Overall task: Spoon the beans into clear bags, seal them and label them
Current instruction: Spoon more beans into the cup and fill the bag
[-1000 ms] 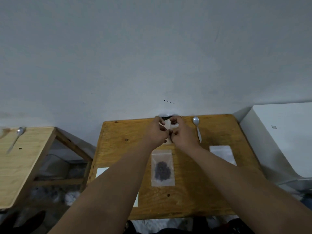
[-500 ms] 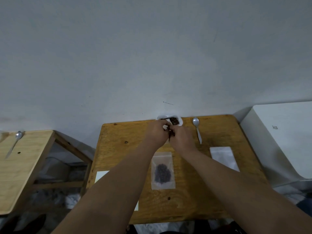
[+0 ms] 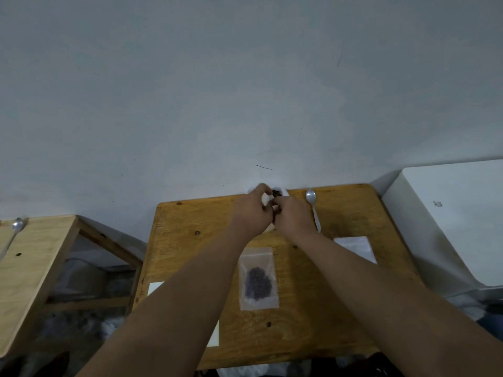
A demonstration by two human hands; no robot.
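Left hand (image 3: 251,213) and right hand (image 3: 292,217) pinch together at the far table (image 3: 190,268) edge, hiding what they grip; spoon (image 3: 312,206) beside, filled bag (image 3: 258,278) nearer.

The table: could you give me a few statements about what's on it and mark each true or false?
1. A filled bag lies on the table between the person's forearms. True.
2. The right hand holds the spoon. False: the spoon lies on the table, just right of that hand.
3. Both hands are together at the far edge, near the white bowl. True: the left hand touches the right there.
4. The beans in the bag are bright green. False: they look dark.
5. A second spoon lies on the side table to the left. True.
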